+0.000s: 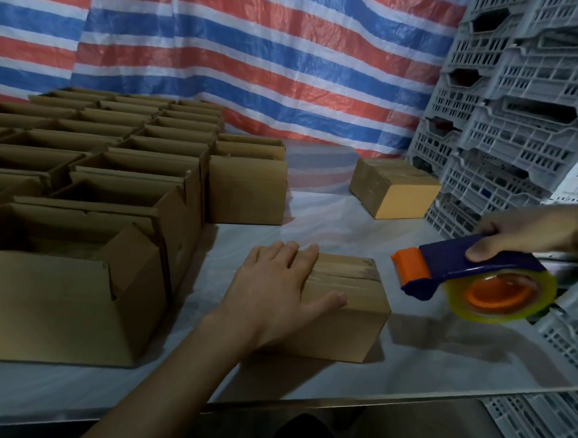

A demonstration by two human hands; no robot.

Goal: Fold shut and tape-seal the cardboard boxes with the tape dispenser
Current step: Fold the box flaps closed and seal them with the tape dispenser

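A left hand (278, 291) presses flat, fingers spread, on a small closed brown cardboard box (346, 307). The right hand (525, 235) grips a blue-and-orange tape dispenser (460, 276) just beside it.

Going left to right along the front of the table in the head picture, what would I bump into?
Open cardboard box → left hand flat on the small closed box → tape dispenser gripped by the right hand.

No text, label, brand or number readable from here. Cardboard boxes (353, 307) plain brown, tape dispenser (461, 269) without marking, crates (516, 146) and striped tarp (254, 68) carry no print.
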